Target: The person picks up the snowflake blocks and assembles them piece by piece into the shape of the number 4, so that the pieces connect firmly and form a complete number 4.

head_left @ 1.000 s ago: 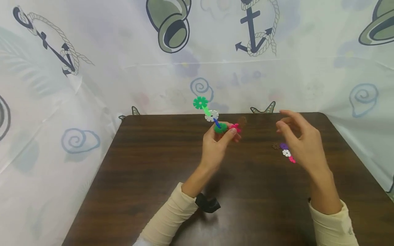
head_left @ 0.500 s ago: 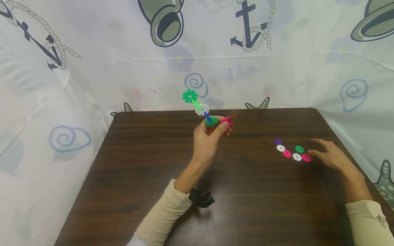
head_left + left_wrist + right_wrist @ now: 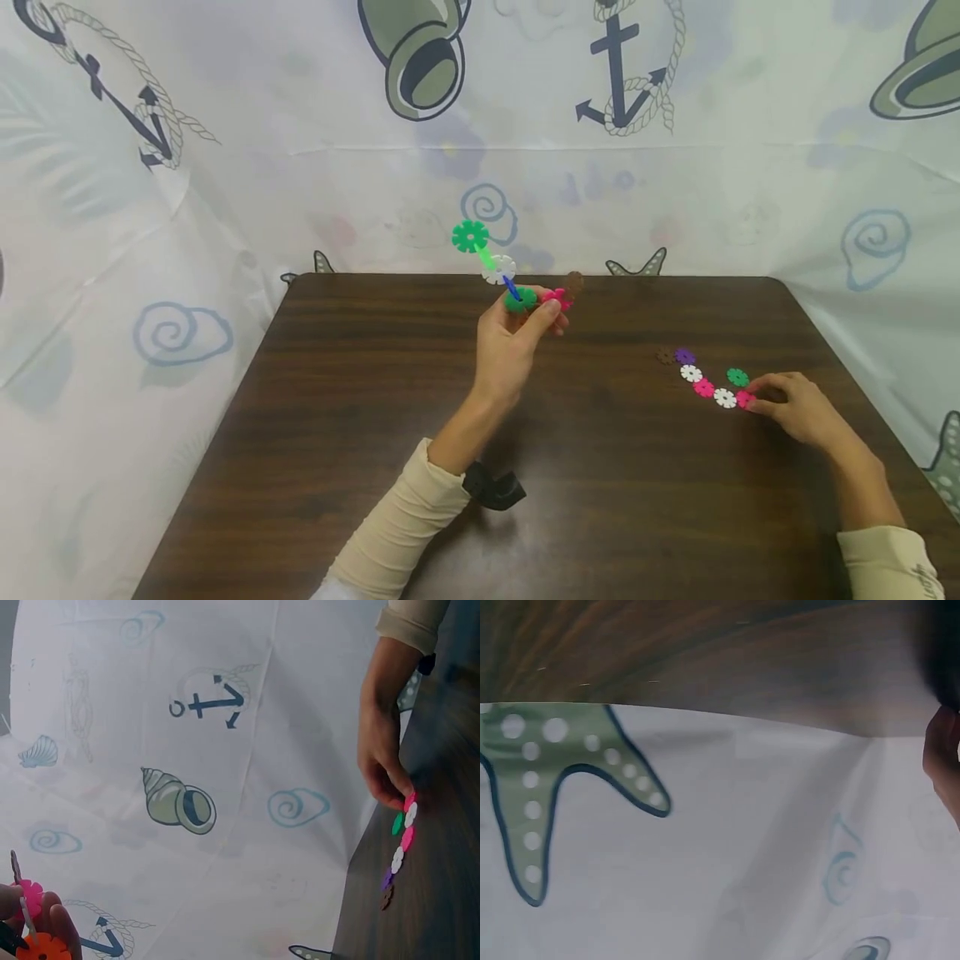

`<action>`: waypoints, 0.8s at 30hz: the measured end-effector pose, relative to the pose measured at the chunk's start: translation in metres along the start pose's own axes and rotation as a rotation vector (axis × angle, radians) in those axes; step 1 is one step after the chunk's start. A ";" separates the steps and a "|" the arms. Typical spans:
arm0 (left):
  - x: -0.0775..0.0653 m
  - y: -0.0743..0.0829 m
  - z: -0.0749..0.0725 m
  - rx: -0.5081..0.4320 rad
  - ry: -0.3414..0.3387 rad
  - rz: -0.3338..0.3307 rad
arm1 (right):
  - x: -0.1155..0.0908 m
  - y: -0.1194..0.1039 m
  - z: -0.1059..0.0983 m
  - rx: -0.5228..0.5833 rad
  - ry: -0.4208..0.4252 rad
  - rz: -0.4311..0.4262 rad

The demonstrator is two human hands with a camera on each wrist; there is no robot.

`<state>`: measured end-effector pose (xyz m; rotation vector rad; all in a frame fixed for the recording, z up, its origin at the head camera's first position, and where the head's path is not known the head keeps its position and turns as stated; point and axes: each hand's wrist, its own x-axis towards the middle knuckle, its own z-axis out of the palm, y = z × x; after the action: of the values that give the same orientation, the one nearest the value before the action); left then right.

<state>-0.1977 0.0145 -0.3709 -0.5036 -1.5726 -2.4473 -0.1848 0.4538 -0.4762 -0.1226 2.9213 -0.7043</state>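
Observation:
My left hand (image 3: 504, 354) holds up a chain of interlocking flower-shaped plastic discs, pinched near its pink disc (image 3: 557, 298). Green (image 3: 470, 237), white (image 3: 498, 269), blue and brown (image 3: 573, 285) discs belong to this chain, and an orange disc (image 3: 45, 947) shows in the left wrist view. At the table's right side, the thumb and forefinger of my right hand (image 3: 806, 412) pinch a loose pink disc (image 3: 744, 399) lying at the row's end. Beside it are a white disc (image 3: 724, 398) and a green disc (image 3: 738, 377). Only a sliver of this hand appears in the right wrist view.
More discs lie to the left in the same curved row: pink (image 3: 703, 387), white (image 3: 691, 373), purple (image 3: 684, 357) and brown (image 3: 665, 356). They rest on a dark wooden table (image 3: 360, 433). A white printed sheet (image 3: 315, 100) hangs behind and beside the table.
My right hand has left the space beside the held chain, swung right and lowered onto the end pink disc. My left hand keeps holding the chain in nearly the same place.

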 end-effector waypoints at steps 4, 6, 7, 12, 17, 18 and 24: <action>0.000 0.000 0.000 -0.003 0.006 -0.007 | 0.000 -0.012 0.005 -0.001 -0.015 0.022; -0.001 0.000 0.000 -0.005 0.004 -0.006 | 0.000 -0.018 0.007 0.006 -0.015 0.042; -0.001 0.000 0.000 -0.006 0.003 -0.007 | 0.000 -0.020 0.008 0.012 -0.012 0.047; -0.002 0.000 0.001 -0.004 0.008 -0.016 | -0.001 -0.031 0.014 0.043 0.036 0.030; -0.003 0.001 0.001 0.009 0.009 -0.009 | 0.000 -0.051 0.007 0.108 0.155 -0.032; -0.003 0.001 0.001 0.011 0.010 -0.007 | 0.001 -0.057 0.004 0.125 0.183 -0.043; -0.003 0.001 0.003 0.024 0.001 0.001 | 0.004 -0.089 -0.016 0.228 0.311 -0.077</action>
<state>-0.1935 0.0167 -0.3697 -0.4992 -1.5988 -2.4244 -0.1871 0.3819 -0.4220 -0.1102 3.1073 -1.1588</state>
